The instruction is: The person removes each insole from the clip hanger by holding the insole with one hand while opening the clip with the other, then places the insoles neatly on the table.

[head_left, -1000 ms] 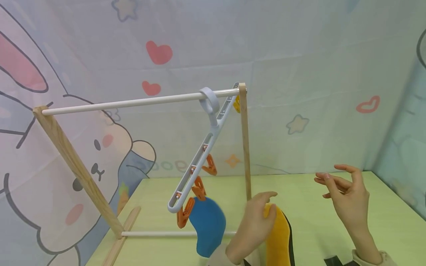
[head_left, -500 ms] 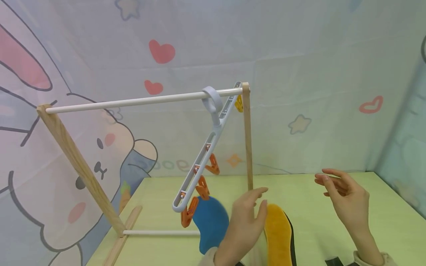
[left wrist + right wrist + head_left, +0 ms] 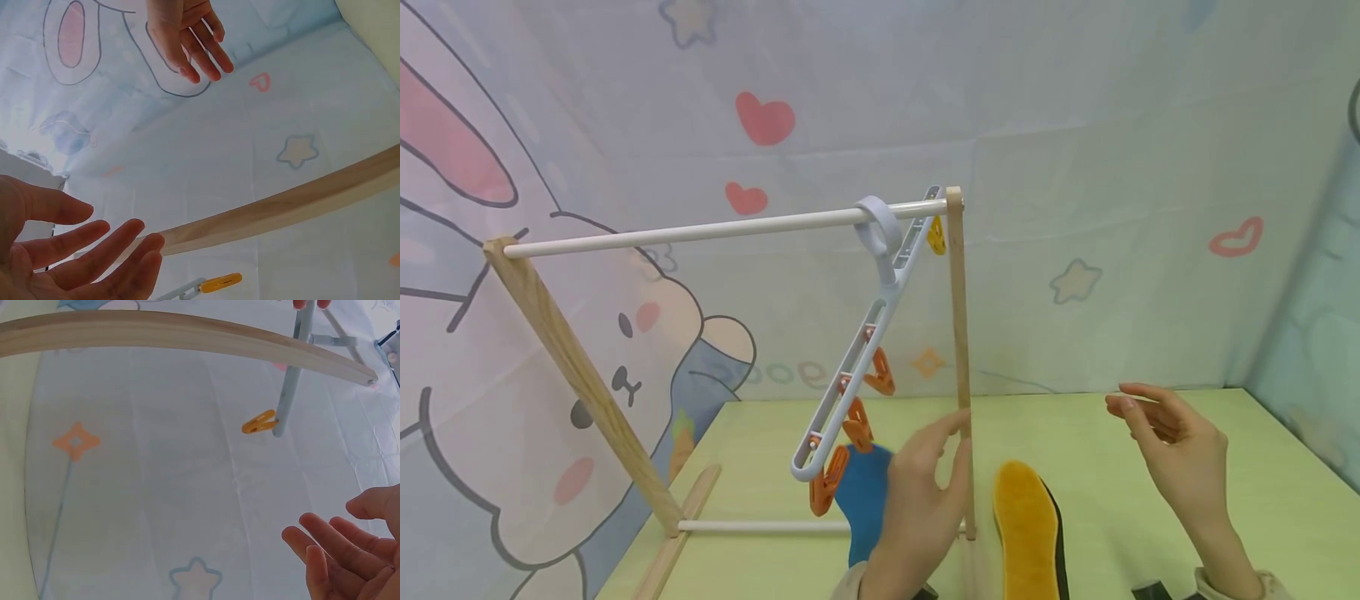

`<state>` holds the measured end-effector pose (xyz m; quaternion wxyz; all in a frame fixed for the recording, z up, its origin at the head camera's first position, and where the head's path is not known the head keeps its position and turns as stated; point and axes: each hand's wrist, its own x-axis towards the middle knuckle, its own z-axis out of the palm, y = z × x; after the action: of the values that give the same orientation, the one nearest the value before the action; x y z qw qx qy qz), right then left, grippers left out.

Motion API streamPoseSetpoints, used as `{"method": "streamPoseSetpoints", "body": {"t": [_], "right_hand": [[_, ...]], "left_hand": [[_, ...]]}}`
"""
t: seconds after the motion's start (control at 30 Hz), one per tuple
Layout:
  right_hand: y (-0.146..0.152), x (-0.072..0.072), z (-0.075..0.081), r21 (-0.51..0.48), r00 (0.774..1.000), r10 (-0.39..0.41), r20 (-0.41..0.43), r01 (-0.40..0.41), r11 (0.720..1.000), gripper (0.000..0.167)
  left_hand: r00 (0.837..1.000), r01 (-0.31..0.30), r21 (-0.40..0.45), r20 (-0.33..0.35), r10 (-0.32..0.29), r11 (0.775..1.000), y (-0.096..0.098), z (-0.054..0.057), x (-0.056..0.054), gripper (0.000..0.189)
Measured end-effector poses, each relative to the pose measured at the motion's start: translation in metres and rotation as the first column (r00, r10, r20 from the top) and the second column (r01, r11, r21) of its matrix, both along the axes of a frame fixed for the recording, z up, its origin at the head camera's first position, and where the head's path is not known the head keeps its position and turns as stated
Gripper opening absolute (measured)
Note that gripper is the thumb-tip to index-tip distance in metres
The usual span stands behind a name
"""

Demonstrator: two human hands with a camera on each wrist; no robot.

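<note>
My left hand [image 3: 919,496] hovers with fingers loosely bent and nothing in them, in front of a blue curved flat piece [image 3: 861,492] like an insole. The upper edge of that piece meets the orange clips [image 3: 857,425] of a grey-white clip hanger [image 3: 880,308]; its lower right is hidden behind the hand. In the head view, the left fingertips overlap the wooden upright [image 3: 961,333]. My right hand [image 3: 1183,450] is raised over the table at the right, fingers relaxed, holding nothing. Between the hands lies a yellow insole [image 3: 1028,525] with a dark underside.
A wooden rack stands on the pale green table [image 3: 1097,500]; its white top rod [image 3: 700,233] carries the hanger's hook [image 3: 880,225]. A yellow clip [image 3: 936,235] sits at the hanger's far end. Behind is a printed cloth [image 3: 1112,150].
My left hand has moved left, away from the yellow insole, and covers more of the blue piece. The right hand has barely shifted, its fingers slightly closer together.
</note>
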<state>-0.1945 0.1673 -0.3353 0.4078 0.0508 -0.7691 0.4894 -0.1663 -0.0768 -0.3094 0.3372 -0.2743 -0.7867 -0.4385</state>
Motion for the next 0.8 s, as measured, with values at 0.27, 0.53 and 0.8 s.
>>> {"method": "streamPoseSetpoints", "body": {"t": [0.27,0.53,0.8], "right_hand": [[-0.001,0.001,0.001,0.011,1.0,0.001,0.003,-0.002,1.0,0.017],[-0.002,0.0,-0.001,0.023,1.0,0.0,0.011,0.0,1.0,0.02],[-0.003,0.0,-0.002,0.016,1.0,0.009,0.016,-0.01,1.0,0.021]], "left_hand": [[0.982,-0.029,0.011,-0.185,0.03,1.0,-0.009,0.007,0.009,0.027],[0.873,-0.121,0.052,-0.47,0.131,0.991,-0.016,0.016,0.012,0.022],[0.659,-0.15,0.166,-0.718,0.224,0.975,-0.024,0.033,0.013,0.018]]}}
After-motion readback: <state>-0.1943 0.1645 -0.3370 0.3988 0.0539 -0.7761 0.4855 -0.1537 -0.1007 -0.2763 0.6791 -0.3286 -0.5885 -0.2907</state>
